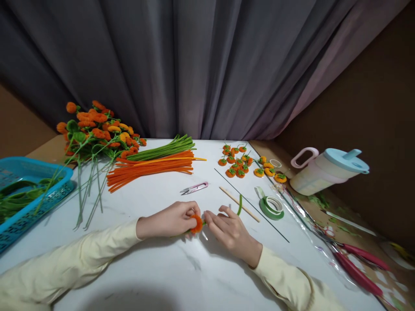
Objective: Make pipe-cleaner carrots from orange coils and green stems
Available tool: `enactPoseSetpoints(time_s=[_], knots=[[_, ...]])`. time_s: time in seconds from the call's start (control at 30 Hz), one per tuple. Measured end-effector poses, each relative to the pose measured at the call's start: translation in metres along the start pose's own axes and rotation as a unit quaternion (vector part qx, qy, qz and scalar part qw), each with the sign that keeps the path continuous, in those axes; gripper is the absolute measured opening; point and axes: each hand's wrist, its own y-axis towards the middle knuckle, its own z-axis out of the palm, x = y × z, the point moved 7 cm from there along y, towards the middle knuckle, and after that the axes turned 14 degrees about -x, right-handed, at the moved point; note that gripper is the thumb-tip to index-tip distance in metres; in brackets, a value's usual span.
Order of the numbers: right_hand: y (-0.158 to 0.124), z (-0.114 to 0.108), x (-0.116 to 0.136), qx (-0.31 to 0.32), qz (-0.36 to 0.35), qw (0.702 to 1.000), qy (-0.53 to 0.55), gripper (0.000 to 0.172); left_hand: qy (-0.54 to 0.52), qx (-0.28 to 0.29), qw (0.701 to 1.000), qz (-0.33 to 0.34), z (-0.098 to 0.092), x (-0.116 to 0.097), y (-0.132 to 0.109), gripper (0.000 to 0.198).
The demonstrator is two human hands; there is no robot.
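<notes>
Near the front middle of the table, my left hand pinches an orange pipe-cleaner flower between thumb and fingers. Just right of it, my right hand has its fingertips closed on a green pipe cleaner that joins the flower's side. One end of this green piece sticks up past the right hand's fingers. Beyond the hands lie pink thread snips, a thin wooden stick and a dark thin wire. A roll of green tape rests to the right.
Bundles of orange pipe cleaners and green pipe cleaners lie at the back. Finished flowers are piled left, above a blue basket. Small flower heads, a tumbler and red-handled pliers are at right.
</notes>
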Motion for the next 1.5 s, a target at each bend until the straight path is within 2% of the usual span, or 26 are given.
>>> enactPoseSetpoints(time_s=[0.1,0.4,0.67,0.8,0.9,1.0,1.07,1.2,1.4,1.5], knots=[[0.0,0.002,0.003,0.004,-0.006,1.0,-0.009,0.03,-0.089,0.024,0.995,-0.036,0.01,0.01,0.003,0.017],[-0.006,0.009,0.003,-0.007,-0.017,1.0,-0.011,0.026,-0.038,-0.016,0.999,0.007,0.0,0.013,0.005,0.008],[-0.004,0.009,0.0,-0.01,-0.011,1.0,0.004,0.026,-0.016,0.014,1.0,-0.008,-0.003,0.005,0.005,0.005],[-0.008,0.008,-0.006,-0.003,-0.001,1.0,-0.01,0.025,-0.083,0.067,0.993,-0.048,0.002,0.002,0.004,0.008],[-0.011,0.008,-0.014,-0.001,0.022,0.999,-0.049,0.022,-0.113,0.102,0.985,-0.08,0.004,0.003,0.002,0.02],[-0.011,0.007,-0.02,-0.011,0.069,0.996,-0.053,0.019,-0.079,0.092,0.992,-0.037,-0.001,0.0,0.004,0.031],[-0.01,0.007,-0.024,-0.003,0.113,0.992,-0.049,0.029,-0.053,0.08,0.995,-0.013,-0.004,-0.001,0.006,0.036],[-0.011,0.01,-0.029,0.025,0.181,0.983,0.008,0.048,-0.024,0.035,0.999,0.009,-0.009,-0.001,0.008,0.035],[-0.005,0.013,-0.016,0.058,0.179,0.968,0.164,0.052,-0.004,0.008,1.0,0.028,-0.004,0.004,0.009,0.025],[-0.002,0.012,-0.014,0.043,0.213,0.951,0.219,0.046,-0.028,0.008,0.999,0.025,-0.002,0.006,0.006,0.024]])
